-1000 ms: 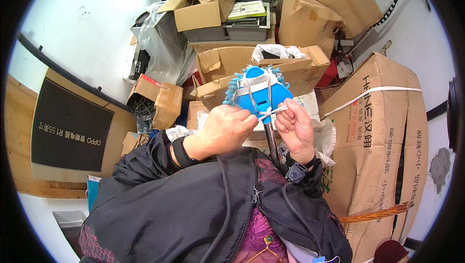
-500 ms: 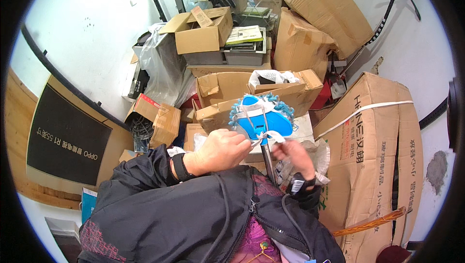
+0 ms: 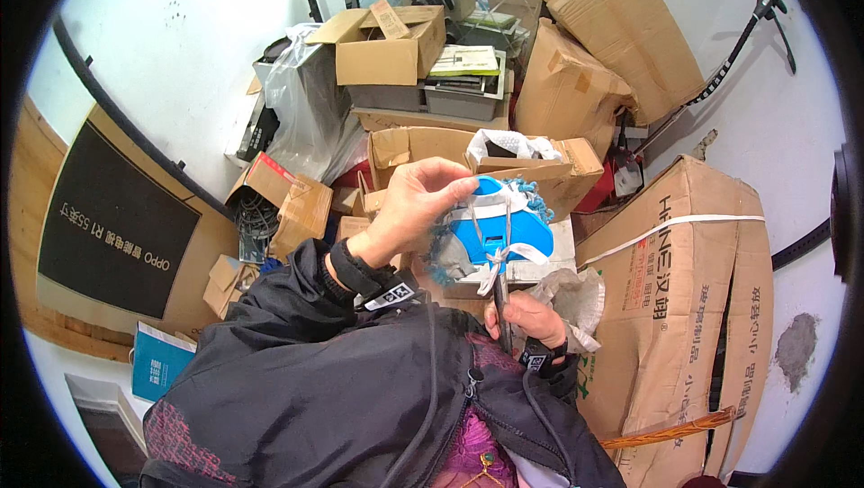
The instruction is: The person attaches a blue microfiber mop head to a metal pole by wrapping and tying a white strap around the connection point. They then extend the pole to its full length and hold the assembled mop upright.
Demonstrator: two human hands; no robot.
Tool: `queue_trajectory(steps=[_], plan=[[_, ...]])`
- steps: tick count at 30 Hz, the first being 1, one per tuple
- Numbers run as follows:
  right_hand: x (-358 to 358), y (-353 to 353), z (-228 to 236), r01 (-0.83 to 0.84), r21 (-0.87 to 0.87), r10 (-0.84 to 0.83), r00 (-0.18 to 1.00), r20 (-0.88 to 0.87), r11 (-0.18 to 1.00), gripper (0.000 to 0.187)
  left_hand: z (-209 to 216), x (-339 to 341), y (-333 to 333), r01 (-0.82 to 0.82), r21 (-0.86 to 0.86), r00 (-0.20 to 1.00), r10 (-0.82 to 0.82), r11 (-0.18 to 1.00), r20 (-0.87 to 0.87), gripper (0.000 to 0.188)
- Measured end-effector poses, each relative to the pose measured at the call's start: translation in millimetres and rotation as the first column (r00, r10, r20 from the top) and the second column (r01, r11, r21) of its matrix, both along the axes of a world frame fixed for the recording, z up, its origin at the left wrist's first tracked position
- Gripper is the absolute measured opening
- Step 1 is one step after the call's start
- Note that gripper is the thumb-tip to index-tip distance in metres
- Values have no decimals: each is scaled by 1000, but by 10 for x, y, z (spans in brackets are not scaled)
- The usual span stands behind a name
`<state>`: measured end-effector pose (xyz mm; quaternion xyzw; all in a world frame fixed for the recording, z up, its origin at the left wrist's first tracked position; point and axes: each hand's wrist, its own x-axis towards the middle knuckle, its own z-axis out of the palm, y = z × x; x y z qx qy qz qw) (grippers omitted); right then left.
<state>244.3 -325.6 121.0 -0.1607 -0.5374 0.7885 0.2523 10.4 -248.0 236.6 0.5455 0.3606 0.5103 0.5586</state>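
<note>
A mop head (image 3: 490, 227) with a blue plastic plate and curly blue fringe is held up in front of me. White cloth strips (image 3: 498, 259) are tied across the plate and knotted at its neck. My left hand (image 3: 409, 205) pinches the upper left edge of the mop head between thumb and fingers. Below the knot, my right hand (image 3: 531, 315) is closed around the dark metal mop handle (image 3: 504, 331), which runs down towards my jacket. Some of the fringe is hidden behind the plate and my left fingers.
A tall cardboard box (image 3: 661, 308) with a white strap stands at my right, a wooden stick (image 3: 670, 429) against it. Ahead are opened cartons (image 3: 378, 61) and grey bins (image 3: 463, 103). To the left lean a large flat carton (image 3: 117, 218) and a blue box (image 3: 160, 362).
My left hand has left the knot and moved up to the mop head's upper edge. My right hand has dropped from the cloth ends onto the handle. The view has shifted slightly.
</note>
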Motion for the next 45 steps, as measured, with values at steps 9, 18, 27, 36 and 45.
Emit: queue_trajectory(steps=[9, 18, 27, 36, 45], plan=[[-8, 13, 100, -36, 78, 37, 999, -7, 996, 46, -143, -40, -170, 5, -31, 999, -6, 999, -35, 18], [3, 66, 46, -33, 9, 33, 999, -2, 999, 47, 121, 16, 194, 108, 263, 961, -33, 959, -273, 18], [-29, 50, 100, -52, 42, 50, 998, 46, 998, 51, 537, 15, 430, 484, 154, 677, -257, 861, -689, 18], [-5, 141, 223, 278, 97, -288, 951, 111, 956, 41, 295, 87, 429, 148, 548, 854, 172, 823, -490, 37], [-69, 308, 535, 359, 416, -513, 780, 357, 835, 39, 582, 52, 463, 88, 850, 727, 550, 519, -411, 47]])
